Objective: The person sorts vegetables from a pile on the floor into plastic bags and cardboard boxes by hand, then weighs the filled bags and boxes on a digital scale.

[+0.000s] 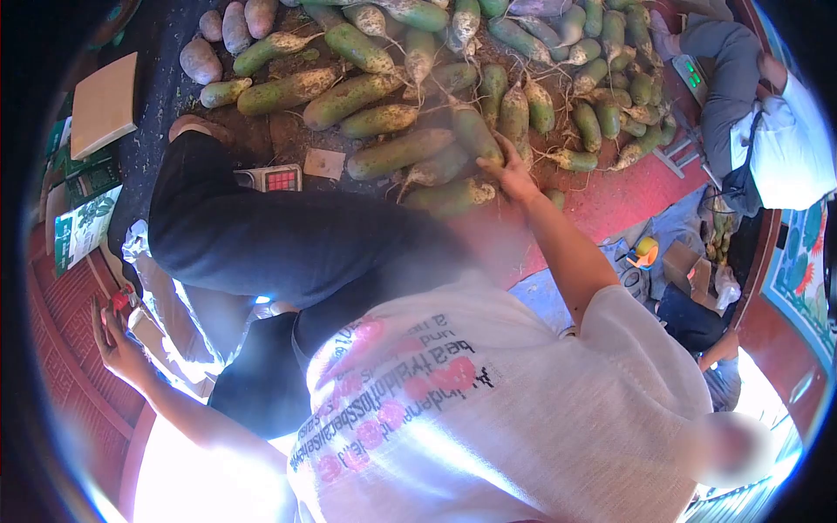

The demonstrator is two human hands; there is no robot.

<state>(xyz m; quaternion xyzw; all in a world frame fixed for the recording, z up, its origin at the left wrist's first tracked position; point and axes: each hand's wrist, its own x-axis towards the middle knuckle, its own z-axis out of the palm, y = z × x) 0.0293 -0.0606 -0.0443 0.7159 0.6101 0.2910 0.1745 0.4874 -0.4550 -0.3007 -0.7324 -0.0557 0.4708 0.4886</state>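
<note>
At the upper middle, my right hand (513, 174) is on the lower end of a green radish (475, 132), its thumb and fingers around it. More green radishes (349, 96) with thin roots lie about it, several dusted with soil. Off to the far left is my left hand (120, 349), fingers spread, beside a small red object (120, 301); nothing shows in its palm.
Pinkish radishes (235, 28) lie at the top left, near a cardboard piece (105, 105). A scale (281, 179) stands beside my bent leg. Another scale (689, 77) is near a person (789, 139) at right. Orange tape (645, 251) lies lower right.
</note>
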